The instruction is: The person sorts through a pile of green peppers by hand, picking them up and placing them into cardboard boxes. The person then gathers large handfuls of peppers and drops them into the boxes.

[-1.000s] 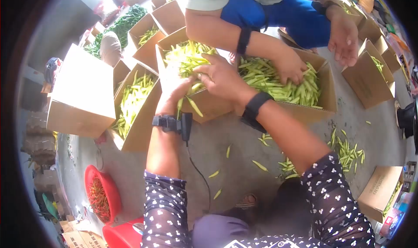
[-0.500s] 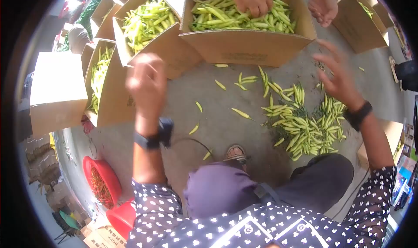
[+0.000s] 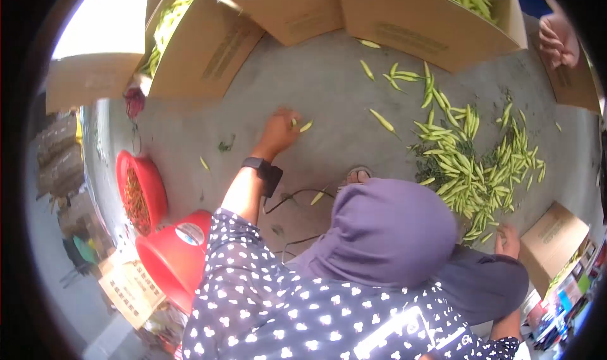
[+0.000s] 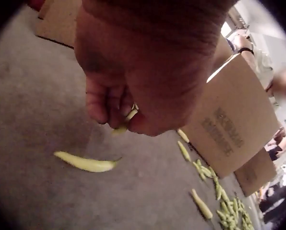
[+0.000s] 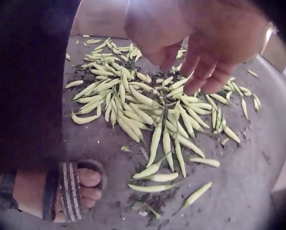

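Note:
My left hand (image 3: 277, 133) is low over the floor with fingers curled, pinching a small pale-green pepper (image 4: 125, 125) between thumb and fingers. Another pepper (image 4: 87, 163) lies on the floor just beside that hand. Past my bent knee, my right hand (image 3: 508, 241) is at the near right edge of a loose pepper pile (image 3: 468, 170). The right wrist view shows the same hand (image 5: 200, 45) over the pile (image 5: 138, 103), fingers loosely bent and holding nothing visible; whether the fingertips touch peppers I cannot tell.
Cardboard boxes (image 3: 411, 28) of peppers line the far side. Red basins (image 3: 155, 192) stand at left, one holding reddish peppers (image 3: 134, 202). A box (image 3: 549, 240) is at right. Another person's hand (image 3: 557, 42) shows at top right. A sandalled foot (image 5: 78, 191) is near the pile.
Both hands have left the boxes' side and come down nearer my body, the left now pinching a pepper, the right beside the pile. The view has tilted down, so the boxes sit higher.

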The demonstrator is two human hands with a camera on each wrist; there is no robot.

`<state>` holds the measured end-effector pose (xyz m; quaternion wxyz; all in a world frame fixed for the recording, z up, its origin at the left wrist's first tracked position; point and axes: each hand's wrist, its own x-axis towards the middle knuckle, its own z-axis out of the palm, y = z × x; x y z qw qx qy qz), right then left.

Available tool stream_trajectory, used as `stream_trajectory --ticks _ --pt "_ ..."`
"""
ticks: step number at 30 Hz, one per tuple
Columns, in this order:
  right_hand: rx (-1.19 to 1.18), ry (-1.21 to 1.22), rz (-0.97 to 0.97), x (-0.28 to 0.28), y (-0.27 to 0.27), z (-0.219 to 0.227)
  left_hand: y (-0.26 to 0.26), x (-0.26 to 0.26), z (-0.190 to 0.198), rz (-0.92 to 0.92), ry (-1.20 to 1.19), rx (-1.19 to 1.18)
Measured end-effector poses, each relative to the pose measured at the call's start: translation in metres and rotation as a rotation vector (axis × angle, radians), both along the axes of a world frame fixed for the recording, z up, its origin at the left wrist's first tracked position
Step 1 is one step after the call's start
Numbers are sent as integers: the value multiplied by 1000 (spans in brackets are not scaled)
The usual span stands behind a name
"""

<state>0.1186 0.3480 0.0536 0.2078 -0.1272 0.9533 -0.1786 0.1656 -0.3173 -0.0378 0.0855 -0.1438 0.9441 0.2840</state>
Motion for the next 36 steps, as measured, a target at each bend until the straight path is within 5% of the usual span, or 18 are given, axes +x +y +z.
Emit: stream_trajectory --ticks 2,5,9,11,12,13,18,21,23,25,27,29,30,31,32,34,35,36 --pt "53 -46 -75 -20 2 14 5 20 -20 -101 104 -102" --pt "67 174 195 -90 19 15 23 17 -12 -80 -5 -77" --pt "20 209 157 -165 -42 42 26 42 -9 -190 -95 -44" --pt "-61 199 144 -173 -78 46 46 78 14 -40 -283 25" --pt "-139 190 129 -173 -95 45 56 102 6 -4 -106 129" --pt "-137 161 89 -168 -105 36 65 125 -9 14 -284 144" --pt "65 -108 472 -139 -130 5 121 165 -1 -27 -608 52" --pt "40 -107 407 -143 -127 -4 118 168 -2 -159 -547 8" --pt "-3 -121 271 -151 -131 -6 94 159 -18 58 -621 -214" --pt "-7 -86 260 -154 -124 -11 23 162 -27 573 -119 -259" --pt "55 -144 162 -154 -127 -5 -65 171 -39 700 103 -507" --pt "92 -108 206 -154 -113 -21 -172 239 -89 137 -119 -1268" --pt "128 -84 258 -152 -100 -21 -191 239 -85 161 -562 -1305" --pt "162 -103 222 -146 -109 -9 -225 238 -84 318 -840 -894" --pt "197 -122 182 -141 -124 2 -248 262 -101 59 -762 -995" --pt "222 -138 203 -137 -121 8 -240 243 -86 194 -873 -956" --pt "227 -163 139 -133 -127 16 -254 245 -95 107 -1001 -906" --pt "224 -190 85 -131 -134 21 -260 254 -95 0 -880 -918"
